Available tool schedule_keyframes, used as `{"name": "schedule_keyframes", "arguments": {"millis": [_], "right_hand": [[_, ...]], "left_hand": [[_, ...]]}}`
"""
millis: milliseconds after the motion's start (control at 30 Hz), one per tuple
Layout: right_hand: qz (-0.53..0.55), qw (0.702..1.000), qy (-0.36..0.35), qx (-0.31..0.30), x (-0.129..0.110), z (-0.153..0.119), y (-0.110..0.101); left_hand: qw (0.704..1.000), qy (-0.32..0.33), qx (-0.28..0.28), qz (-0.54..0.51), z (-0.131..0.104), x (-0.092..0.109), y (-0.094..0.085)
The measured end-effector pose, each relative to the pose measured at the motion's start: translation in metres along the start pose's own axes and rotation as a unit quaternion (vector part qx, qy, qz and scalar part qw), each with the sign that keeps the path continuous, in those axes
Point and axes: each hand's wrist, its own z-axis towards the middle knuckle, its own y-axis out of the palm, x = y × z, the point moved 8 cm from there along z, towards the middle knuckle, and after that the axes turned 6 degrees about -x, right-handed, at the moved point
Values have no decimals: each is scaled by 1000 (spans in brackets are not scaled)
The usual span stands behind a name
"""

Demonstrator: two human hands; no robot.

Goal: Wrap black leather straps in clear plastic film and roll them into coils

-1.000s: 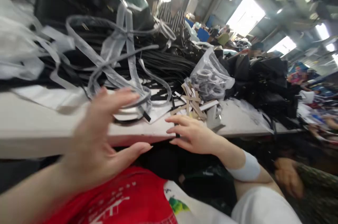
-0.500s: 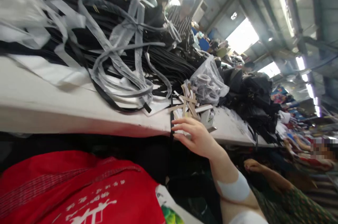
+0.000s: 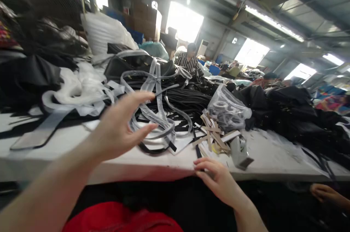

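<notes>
My left hand (image 3: pixel 120 126) hovers open above the white table (image 3: pixel 268 162), fingers spread, just in front of a tangle of grey straps (image 3: pixel 153 115); it holds nothing. My right hand (image 3: pixel 218 179) rests at the table's near edge with its fingertips on a thin black strip (image 3: pixel 197 150) that hangs over the edge. Just beyond it lies a small heap of tan and white strip pieces (image 3: pixel 212 139). A clear plastic bag of grey tape rolls (image 3: pixel 226 110) sits behind those.
Black straps (image 3: pixel 186 102) and black bags (image 3: pixel 287 108) pile across the back of the table, with white stuffed sacks (image 3: pixel 106 33) far left. A person in a striped top (image 3: pixel 188 61) sits beyond. Another person's hand (image 3: pixel 324 192) shows at lower right.
My left hand, out of view half a second ago, has come back up over the grey straps. The view has tilted upright and lifted. My right hand stays at the table edge.
</notes>
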Motion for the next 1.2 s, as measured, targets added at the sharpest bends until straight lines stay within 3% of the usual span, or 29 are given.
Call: {"name": "schedule_keyframes", "arguments": {"millis": [67,167,233,267,333,400,533,600,700,767,833,900,967,1067,1200], "right_hand": [[47,999,0,5,8,-3,20],[85,995,-44,0,18,-3,50],[99,992,-78,-7,22,-3,63],[105,991,-88,-9,25,-4,66],[115,989,-91,-3,32,-5,67],[127,989,-76,0,40,-6,64],[241,970,24,13,60,-2,61],[390,916,85,33,67,4,64],[604,785,139,21,65,21,75],[687,706,172,12,64,34,77],[739,643,196,41,69,44,70],[766,612,178,83,75,50,53],[766,622,121,103,74,50,31],[726,680,36,96,66,34,-2],[689,716,0,112,66,-5,-37]], "left_hand": [[996,-17,-89,-11,-5,-8,47],[967,-108,-228,25,-33,-33,136],[961,-127,-240,40,-47,-41,169],[961,-130,-241,44,-49,-42,177],[961,-126,-241,49,-46,-38,180],[964,-114,-232,55,-34,-26,168],[972,-71,-222,19,-10,29,132],[961,-75,-266,-31,-13,64,124],[931,-13,-349,-108,-34,126,122],[909,33,-395,-128,-53,159,122],[888,25,-440,-132,-70,172,125],[865,-19,-481,-139,-86,168,130],[845,-60,-510,-153,-100,158,134],[828,-86,-527,-171,-116,142,137],[822,-84,-530,-191,-136,131,146]]}}
